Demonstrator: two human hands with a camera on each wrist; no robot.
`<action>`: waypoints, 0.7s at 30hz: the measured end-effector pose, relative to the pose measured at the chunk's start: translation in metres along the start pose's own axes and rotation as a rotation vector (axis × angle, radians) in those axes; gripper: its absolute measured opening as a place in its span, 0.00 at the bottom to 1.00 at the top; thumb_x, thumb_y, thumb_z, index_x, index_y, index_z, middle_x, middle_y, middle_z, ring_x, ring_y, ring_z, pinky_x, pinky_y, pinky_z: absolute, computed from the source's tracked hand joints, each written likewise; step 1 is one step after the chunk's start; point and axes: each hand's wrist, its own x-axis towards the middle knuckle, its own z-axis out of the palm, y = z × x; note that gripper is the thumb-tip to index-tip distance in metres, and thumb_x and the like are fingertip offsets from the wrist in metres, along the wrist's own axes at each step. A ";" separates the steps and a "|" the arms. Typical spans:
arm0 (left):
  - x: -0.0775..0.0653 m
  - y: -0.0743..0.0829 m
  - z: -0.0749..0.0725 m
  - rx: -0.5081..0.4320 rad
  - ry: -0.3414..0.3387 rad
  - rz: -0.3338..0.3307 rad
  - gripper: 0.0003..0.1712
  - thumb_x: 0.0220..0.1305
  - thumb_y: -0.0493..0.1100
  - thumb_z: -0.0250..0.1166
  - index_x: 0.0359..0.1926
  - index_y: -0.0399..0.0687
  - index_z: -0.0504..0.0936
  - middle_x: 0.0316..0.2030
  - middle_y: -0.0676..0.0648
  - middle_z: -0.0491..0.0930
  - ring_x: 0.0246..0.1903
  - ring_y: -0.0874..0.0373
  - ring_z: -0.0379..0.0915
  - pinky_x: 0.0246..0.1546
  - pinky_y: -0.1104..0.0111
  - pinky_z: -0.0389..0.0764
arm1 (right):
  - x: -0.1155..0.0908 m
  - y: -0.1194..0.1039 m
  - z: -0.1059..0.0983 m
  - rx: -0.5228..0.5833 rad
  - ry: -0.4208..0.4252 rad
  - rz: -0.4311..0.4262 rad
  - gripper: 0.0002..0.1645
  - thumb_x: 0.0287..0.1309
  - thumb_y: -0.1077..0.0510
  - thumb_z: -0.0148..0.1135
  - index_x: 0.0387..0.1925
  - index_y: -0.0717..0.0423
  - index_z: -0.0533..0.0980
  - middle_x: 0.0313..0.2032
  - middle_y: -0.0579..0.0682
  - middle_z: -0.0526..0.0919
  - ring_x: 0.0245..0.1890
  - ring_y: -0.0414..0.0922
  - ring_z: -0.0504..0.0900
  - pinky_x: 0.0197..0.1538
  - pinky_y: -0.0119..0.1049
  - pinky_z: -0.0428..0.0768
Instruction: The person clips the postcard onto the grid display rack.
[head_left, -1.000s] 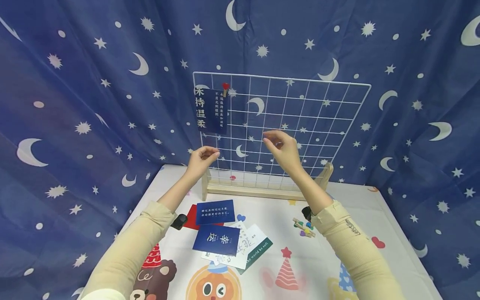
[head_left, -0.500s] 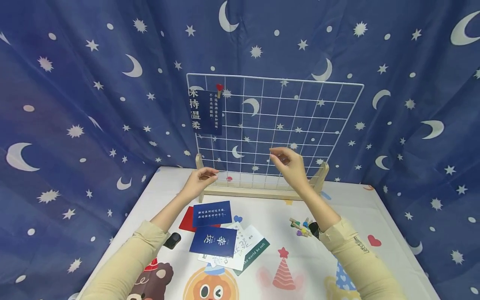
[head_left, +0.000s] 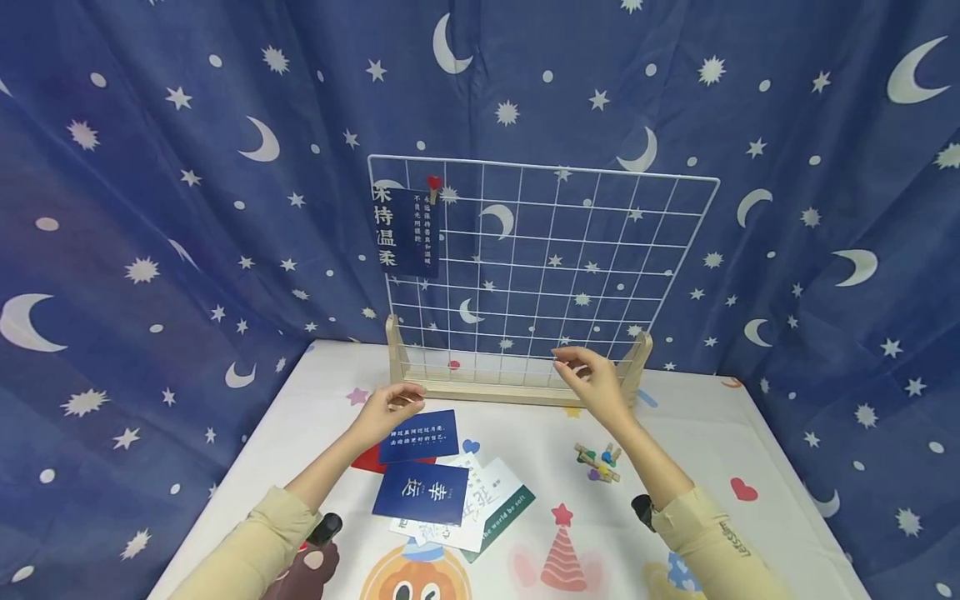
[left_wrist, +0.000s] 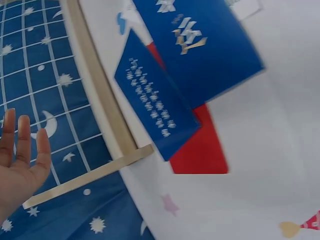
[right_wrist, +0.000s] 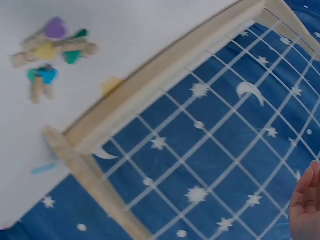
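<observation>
My left hand point(head_left: 385, 414), fingers loosely bent, hovers at the back edge of a blue card point(head_left: 431, 439) with white writing. Whether it touches the card I cannot tell. Beneath that card a red card point(head_left: 367, 460) shows, and a second blue card point(head_left: 397, 500) overlaps white cards point(head_left: 498, 482) and a green-edged one point(head_left: 512, 517). My right hand point(head_left: 596, 390), also relaxed and holding nothing, is in front of the white wire grid point(head_left: 555, 250). Behind its forearm lie small wooden clothespins point(head_left: 597, 461) with coloured hearts. On the grid's left, a red-heart clothespin point(head_left: 433, 185) holds a dark blue card point(head_left: 412, 237).
The grid stands in a wooden base point(head_left: 495, 392) toward the back of the table. A white cloth point(head_left: 697, 467) with cartoon prints covers the table. Blue curtains point(head_left: 187, 208) with moons and stars hang behind and at both sides.
Both hands have come down from in front of the grid toward the table. The left is now by the cards, the right low by the base. The head view has shifted slightly.
</observation>
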 end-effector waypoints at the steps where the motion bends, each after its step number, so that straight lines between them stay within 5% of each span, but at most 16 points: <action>1: -0.002 -0.003 0.002 0.008 -0.002 -0.003 0.15 0.63 0.39 0.61 0.49 0.34 0.78 0.41 0.38 0.81 0.42 0.46 0.77 0.45 0.68 0.78 | -0.004 0.003 0.000 -0.006 -0.006 0.015 0.12 0.59 0.64 0.60 0.44 0.65 0.79 0.37 0.59 0.84 0.34 0.42 0.78 0.35 0.26 0.77; 11: -0.016 -0.022 0.022 -0.010 0.045 -0.026 0.11 0.60 0.40 0.65 0.42 0.40 0.81 0.35 0.44 0.82 0.34 0.65 0.75 0.36 0.75 0.76 | -0.036 -0.002 -0.014 -0.036 -0.126 -0.021 0.11 0.57 0.70 0.58 0.42 0.71 0.78 0.38 0.64 0.83 0.36 0.44 0.79 0.38 0.30 0.80; 21: -0.025 -0.036 0.039 -0.024 0.019 -0.016 0.10 0.59 0.39 0.65 0.40 0.38 0.81 0.34 0.45 0.83 0.33 0.62 0.76 0.37 0.75 0.78 | -0.058 0.018 -0.021 -0.046 -0.147 0.000 0.10 0.57 0.71 0.58 0.41 0.70 0.78 0.38 0.65 0.83 0.35 0.41 0.78 0.37 0.30 0.79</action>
